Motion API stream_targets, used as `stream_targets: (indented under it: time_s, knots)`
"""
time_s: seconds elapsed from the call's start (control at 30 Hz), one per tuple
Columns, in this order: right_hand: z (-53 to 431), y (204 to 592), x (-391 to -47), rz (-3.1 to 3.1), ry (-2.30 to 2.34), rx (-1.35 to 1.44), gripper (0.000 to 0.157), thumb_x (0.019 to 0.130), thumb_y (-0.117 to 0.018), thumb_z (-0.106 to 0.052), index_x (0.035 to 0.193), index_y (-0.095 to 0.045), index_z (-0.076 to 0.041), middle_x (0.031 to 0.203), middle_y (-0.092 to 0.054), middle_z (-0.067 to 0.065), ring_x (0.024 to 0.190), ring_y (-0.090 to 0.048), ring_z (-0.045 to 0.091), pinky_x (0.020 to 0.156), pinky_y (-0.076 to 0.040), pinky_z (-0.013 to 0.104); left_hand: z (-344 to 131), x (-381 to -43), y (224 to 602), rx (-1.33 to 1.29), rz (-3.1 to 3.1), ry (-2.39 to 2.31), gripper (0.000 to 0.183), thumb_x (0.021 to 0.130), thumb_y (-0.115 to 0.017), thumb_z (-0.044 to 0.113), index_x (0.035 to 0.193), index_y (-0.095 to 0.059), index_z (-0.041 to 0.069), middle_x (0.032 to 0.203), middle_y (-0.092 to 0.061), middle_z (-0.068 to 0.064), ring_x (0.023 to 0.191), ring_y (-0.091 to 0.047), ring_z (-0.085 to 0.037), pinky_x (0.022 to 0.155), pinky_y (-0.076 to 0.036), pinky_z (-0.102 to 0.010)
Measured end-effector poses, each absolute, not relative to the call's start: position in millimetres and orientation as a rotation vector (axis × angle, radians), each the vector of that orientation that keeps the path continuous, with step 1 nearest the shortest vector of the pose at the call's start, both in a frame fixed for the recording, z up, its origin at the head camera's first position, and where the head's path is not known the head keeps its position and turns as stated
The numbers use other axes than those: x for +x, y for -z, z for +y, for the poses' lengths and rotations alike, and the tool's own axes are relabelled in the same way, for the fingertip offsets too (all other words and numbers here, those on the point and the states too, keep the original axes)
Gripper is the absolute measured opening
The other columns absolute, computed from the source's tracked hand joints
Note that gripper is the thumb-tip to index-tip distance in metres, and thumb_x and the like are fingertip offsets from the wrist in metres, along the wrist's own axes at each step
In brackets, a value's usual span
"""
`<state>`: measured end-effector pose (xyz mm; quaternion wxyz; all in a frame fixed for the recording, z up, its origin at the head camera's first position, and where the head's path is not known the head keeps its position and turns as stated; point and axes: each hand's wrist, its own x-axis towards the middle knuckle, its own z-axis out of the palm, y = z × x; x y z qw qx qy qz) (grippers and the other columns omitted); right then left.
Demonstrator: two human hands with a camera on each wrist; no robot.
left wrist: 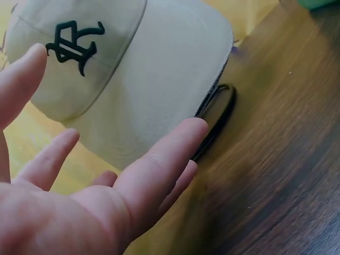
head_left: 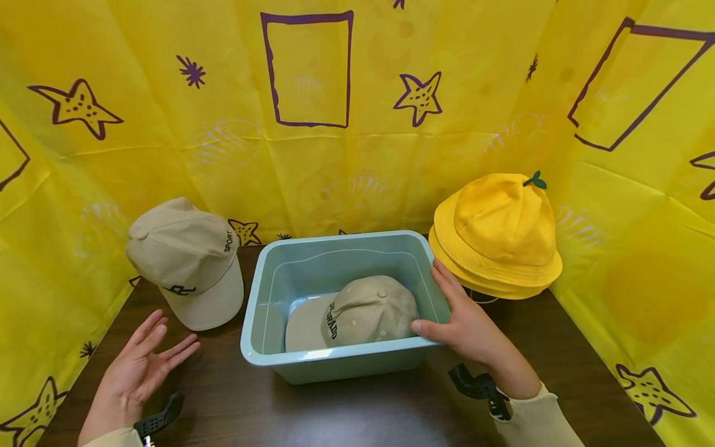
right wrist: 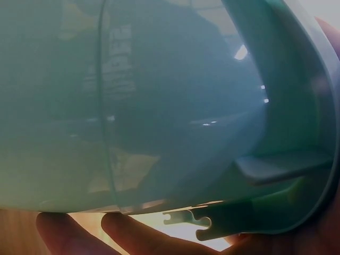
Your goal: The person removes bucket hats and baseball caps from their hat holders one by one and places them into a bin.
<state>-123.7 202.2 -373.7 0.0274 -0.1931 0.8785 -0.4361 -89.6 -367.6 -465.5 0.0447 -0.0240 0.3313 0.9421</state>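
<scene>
My left hand has its fingers spread and holds nothing. It is just in front of a beige baseball cap with dark lettering at the left. In the left wrist view the fingers lie close to that cap's brim; whether they touch it I cannot tell. A pale blue-green plastic basin stands in the middle. Inside it lies another beige cap, its brim to the left. At the basin's right front corner my right hand grips the rim. The right wrist view shows fingertips against the basin's wall.
Yellow bucket hats, stacked, sit right of the basin; the top one bears a green sprout. A yellow patterned cloth encloses the dark wooden table at the back and sides. Under the left cap's brim a dark strap shows.
</scene>
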Motion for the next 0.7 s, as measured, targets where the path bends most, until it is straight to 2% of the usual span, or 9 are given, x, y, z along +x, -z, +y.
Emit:
stream_targets:
  time_s: [0.17, 0.3, 0.37, 0.47, 0.53, 0.57, 0.7]
  knots:
    - [202.5, 374.1, -124.4, 2.718, 1.339, -0.588, 0.104, 0.085, -0.078, -0.042, 0.159, -0.016, -0.005, 0.166, -0.003, 0.004, 0.147, -0.01, 0.035, 0.108, -0.018, 0.066, -364.7, -93.5, 468.1, -0.179, 0.893, -2.889, 0.036, 0.107, -0.038, 0.004, 0.125, -0.058, 0.028, 0.147, 0.038, 0.029, 0.099, -0.06, -0.051, 0.103, -0.026, -0.065]
    - [202.4, 374.7, -124.9, 2.718, 1.336, -0.583, 0.104, 0.085, -0.078, -0.043, 0.159, -0.016, -0.006, 0.166, -0.003, 0.003, 0.147, -0.01, 0.035, 0.109, -0.017, 0.066, -363.3, -97.2, 469.6, -0.205, 0.864, -2.884, 0.039, 0.107, -0.038, 0.005, 0.129, -0.056, 0.032, 0.146, 0.039, 0.03, 0.099, -0.06, -0.05, 0.105, -0.023, -0.064]
    - [202.3, 374.8, -125.1, 2.714, 1.342, -0.584, 0.104, 0.085, -0.078, -0.043, 0.159, -0.016, -0.006, 0.166, -0.003, 0.003, 0.147, -0.01, 0.035, 0.108, -0.017, 0.066, -362.8, -98.7, 470.0, -0.228, 0.868, -2.877, 0.048, 0.107, -0.038, 0.006, 0.139, -0.047, 0.041, 0.147, 0.038, 0.028, 0.098, -0.061, -0.049, 0.105, -0.023, -0.063]
    - [201.9, 374.7, -125.4, 2.703, 1.358, -0.585, 0.104, 0.084, -0.078, -0.042, 0.159, -0.017, -0.005, 0.166, -0.004, 0.003, 0.147, -0.01, 0.035, 0.109, -0.017, 0.066, -362.7, -100.6, 470.9, -0.265, 0.883, -2.862, 0.067, 0.107, -0.039, 0.007, 0.151, -0.021, 0.055, 0.15, 0.036, 0.027, 0.096, -0.061, -0.046, 0.106, -0.025, -0.062]
    - [201.8, 374.7, -125.3, 2.703, 1.359, -0.588, 0.104, 0.084, -0.078, -0.042, 0.159, -0.017, -0.005, 0.166, -0.004, 0.004, 0.147, -0.011, 0.035, 0.109, -0.017, 0.065, -362.7, -101.6, 471.7, -0.279, 0.898, -2.857, 0.075, 0.107, -0.039, 0.007, 0.153, -0.002, 0.054, 0.151, 0.034, 0.026, 0.095, -0.062, -0.045, 0.105, -0.027, -0.06]
    - [201.8, 374.7, -125.4, 2.702, 1.36, -0.589, 0.104, 0.084, -0.078, -0.042, 0.159, -0.017, -0.005, 0.166, -0.004, 0.004, 0.147, -0.011, 0.034, 0.109, -0.017, 0.065, -362.9, -102.0, 472.2, -0.287, 0.897, -2.858, 0.077, 0.107, -0.039, 0.006, 0.154, 0.002, 0.052, 0.152, 0.034, 0.025, 0.095, -0.062, -0.045, 0.105, -0.029, -0.06]
    - [201.8, 375.4, -125.8, 2.711, 1.35, -0.596, 0.104, 0.084, -0.079, -0.043, 0.159, -0.017, -0.005, 0.166, -0.004, 0.004, 0.147, -0.01, 0.034, 0.11, -0.017, 0.064, -363.0, -102.7, 475.0, -0.305, 0.902, -2.865, 0.077, 0.107, -0.039, 0.005, 0.154, 0.003, 0.05, 0.153, 0.031, 0.024, 0.094, -0.062, -0.043, 0.104, -0.033, -0.058]
